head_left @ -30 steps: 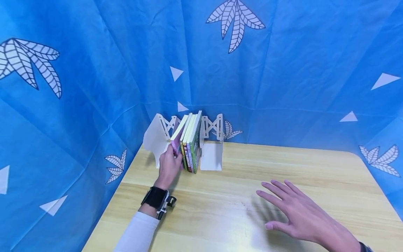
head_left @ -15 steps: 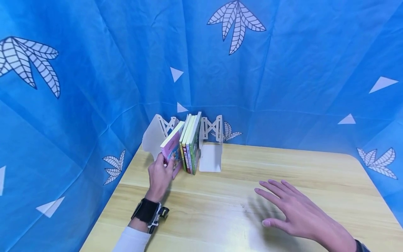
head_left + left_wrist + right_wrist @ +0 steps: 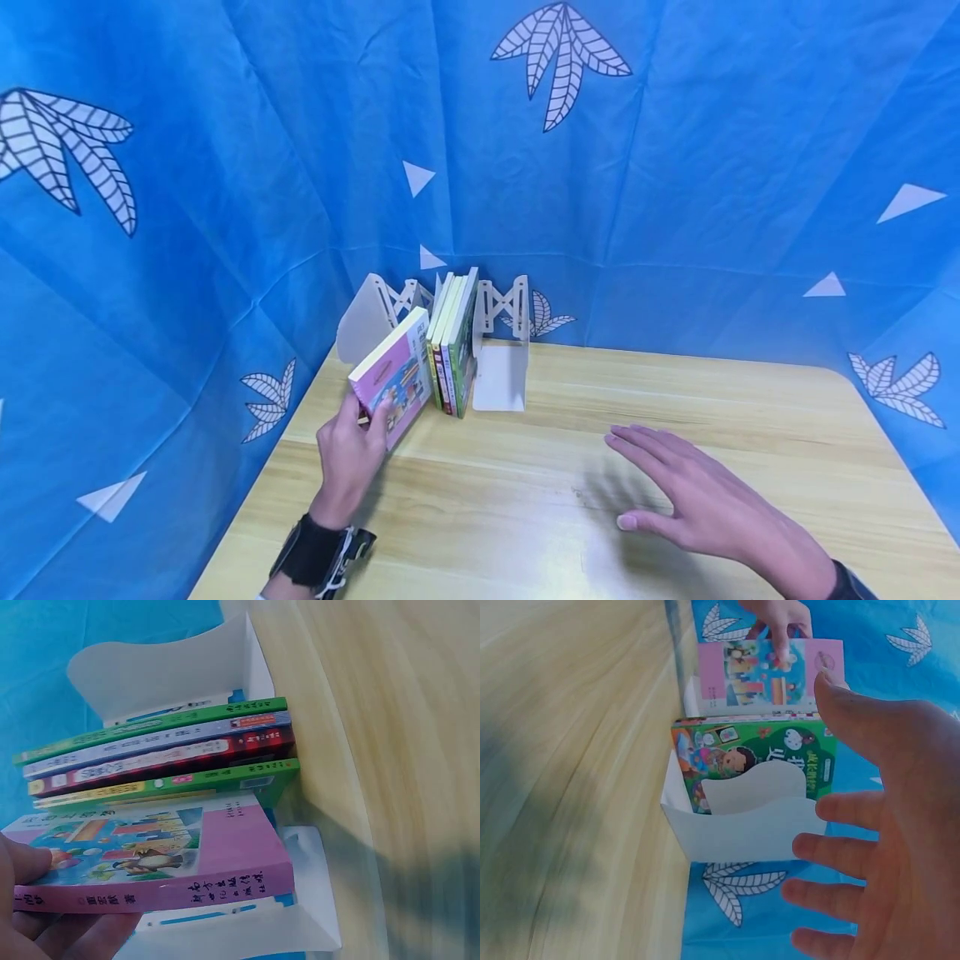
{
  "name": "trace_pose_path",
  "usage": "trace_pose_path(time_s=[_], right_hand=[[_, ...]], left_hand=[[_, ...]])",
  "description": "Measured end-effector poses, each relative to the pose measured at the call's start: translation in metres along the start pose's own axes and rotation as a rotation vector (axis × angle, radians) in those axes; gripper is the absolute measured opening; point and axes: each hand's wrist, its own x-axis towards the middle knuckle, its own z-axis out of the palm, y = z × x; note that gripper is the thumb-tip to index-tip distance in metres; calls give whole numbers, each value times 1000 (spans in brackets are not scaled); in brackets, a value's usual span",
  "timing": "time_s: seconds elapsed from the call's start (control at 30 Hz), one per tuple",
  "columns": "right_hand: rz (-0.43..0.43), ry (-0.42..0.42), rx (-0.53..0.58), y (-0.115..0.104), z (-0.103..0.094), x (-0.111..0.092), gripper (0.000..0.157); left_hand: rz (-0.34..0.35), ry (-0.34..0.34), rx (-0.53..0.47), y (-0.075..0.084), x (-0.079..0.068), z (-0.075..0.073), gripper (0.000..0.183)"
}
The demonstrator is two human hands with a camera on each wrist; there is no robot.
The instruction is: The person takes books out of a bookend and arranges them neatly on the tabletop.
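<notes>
My left hand (image 3: 349,457) grips a pink paperback book (image 3: 399,385) by its spine edge, thumb on the illustrated cover. The book is tilted and stands out in front of the others, angled toward me. Several upright books (image 3: 454,342) with green, red and lilac spines lean together just right of it. They stand in a white expandable bookend rack (image 3: 504,377). In the left wrist view, the pink spine (image 3: 187,891) faces the camera, with the thumb (image 3: 30,859) on the cover. My right hand (image 3: 701,500) hovers over the table, fingers extended, holding nothing.
The wooden table (image 3: 570,467) runs up to a blue curtain (image 3: 675,167) with leaf prints behind and at the left. The rack's left side panel (image 3: 362,321) stands near the curtain, beyond the pink book.
My left hand has drawn the pink book out of the row, toward me and to the left, showing more of its cover. The right hand has barely moved.
</notes>
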Motion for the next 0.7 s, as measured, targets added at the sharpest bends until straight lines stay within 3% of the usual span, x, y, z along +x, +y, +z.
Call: trace_pose_path(time_s=[0.3,0.6,0.7], right_hand=[[16,11,10,-2,1,3,80],[35,9,19,-2,1,3,78],[43,15,20,-1,1,3,79]], left_hand=[[27,2,-1,6,-11,-19,34],[-47,-41,-13,25,-19,-35,39],[-35,-58,-32,32,-21,-39,42]])
